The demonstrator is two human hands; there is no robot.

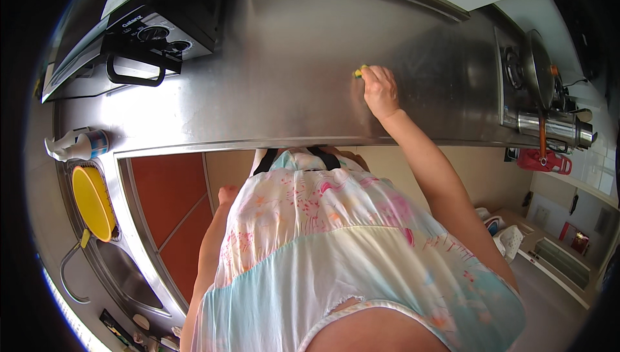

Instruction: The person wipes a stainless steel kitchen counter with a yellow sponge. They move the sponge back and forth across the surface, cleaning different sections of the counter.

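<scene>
My right hand [381,89] is closed around a small yellow and green sponge [360,72], which rests against the stainless steel countertop [290,61]. Only the sponge's edge shows beyond my fingers. Low at my side, beside the dress, hangs my left hand [227,194]; it is away from the countertop, partly hidden by the fabric, and its fingers are hard to make out.
A black countertop oven [160,37] stands at the left end, its door lowered. Spray bottles [87,144], a yellow basin [92,204] and a sink [128,274] are at left. On the right are a gas stove [508,76], a pan [535,68] and a metal pot [552,126].
</scene>
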